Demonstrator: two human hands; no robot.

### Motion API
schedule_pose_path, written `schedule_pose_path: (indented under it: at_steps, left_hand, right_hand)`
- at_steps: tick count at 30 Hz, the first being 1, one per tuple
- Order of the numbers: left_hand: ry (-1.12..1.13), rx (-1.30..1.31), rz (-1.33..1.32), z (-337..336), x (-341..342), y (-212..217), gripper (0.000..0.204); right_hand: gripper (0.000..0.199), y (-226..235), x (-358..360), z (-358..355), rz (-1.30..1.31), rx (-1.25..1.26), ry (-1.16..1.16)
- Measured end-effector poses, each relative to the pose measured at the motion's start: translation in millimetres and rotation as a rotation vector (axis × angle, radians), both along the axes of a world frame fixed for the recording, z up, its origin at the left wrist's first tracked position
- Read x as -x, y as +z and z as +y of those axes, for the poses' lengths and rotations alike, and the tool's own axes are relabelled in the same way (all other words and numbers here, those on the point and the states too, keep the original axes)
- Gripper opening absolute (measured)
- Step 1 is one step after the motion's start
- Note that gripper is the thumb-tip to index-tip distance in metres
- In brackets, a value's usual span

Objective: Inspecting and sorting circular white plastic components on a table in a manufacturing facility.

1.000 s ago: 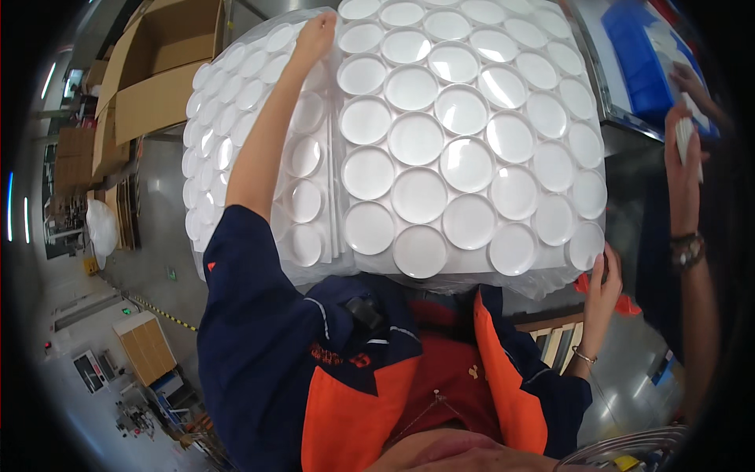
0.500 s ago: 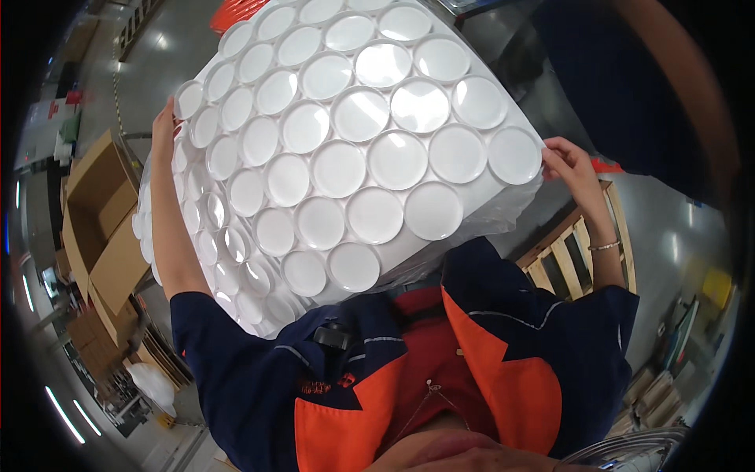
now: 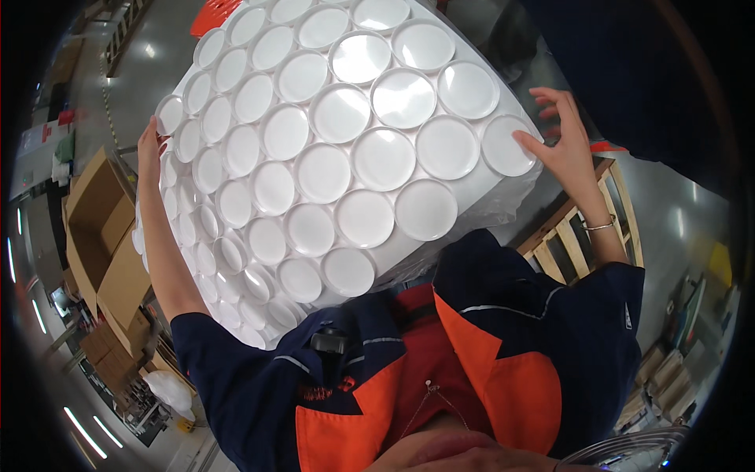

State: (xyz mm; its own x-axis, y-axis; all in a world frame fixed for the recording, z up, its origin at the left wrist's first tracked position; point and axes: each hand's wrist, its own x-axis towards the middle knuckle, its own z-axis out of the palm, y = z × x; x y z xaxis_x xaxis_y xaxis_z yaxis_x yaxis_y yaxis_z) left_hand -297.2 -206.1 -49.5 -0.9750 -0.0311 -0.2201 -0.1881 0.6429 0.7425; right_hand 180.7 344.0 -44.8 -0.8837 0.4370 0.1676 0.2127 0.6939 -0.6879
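Rows of round, shallow white lids or dishes (image 3: 324,171) cover a white sheet (image 3: 417,250) in front of me. At the sheet's far left edge, my left hand (image 3: 149,148) is closed, its curled fingers beside an outer lid (image 3: 169,114); the fingertips are partly hidden, but they seem to grip the sheet's edge. On the right, my right hand (image 3: 562,141) is open with fingers spread. Its thumb overlaps the rightmost lid (image 3: 503,147); whether it touches cannot be told. More lids (image 3: 228,256) lie tilted down the left side, partly behind my left arm.
Clear plastic film (image 3: 491,216) hangs below the sheet's near right edge. A wooden pallet (image 3: 558,256) is under my right forearm. To the left stands an open cardboard box (image 3: 102,236). Something orange-red (image 3: 214,16) sits at the far left, and a dark blurred shape (image 3: 629,94) fills the upper right.
My right hand has let go of the sheet's right corner and spread its fingers, its thumb now over the outer lid. My left hand has shifted slightly down and left in view.
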Motion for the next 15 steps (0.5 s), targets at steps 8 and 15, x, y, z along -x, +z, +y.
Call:
schedule_pose_path:
  at_steps: [8, 15]
  left_hand:
    - [-0.021, 0.017, -0.008, -6.8, 5.0, 0.7, 0.050]
    - [-0.039, 0.032, -0.002, -9.9, 5.6, 1.5, 0.054]
  right_hand:
    - [0.014, 10.1, 9.6, -2.7, -0.068, -0.237, 0.256]
    - [0.009, 23.1, 4.3, 2.0, 0.167, -0.469, 0.052]
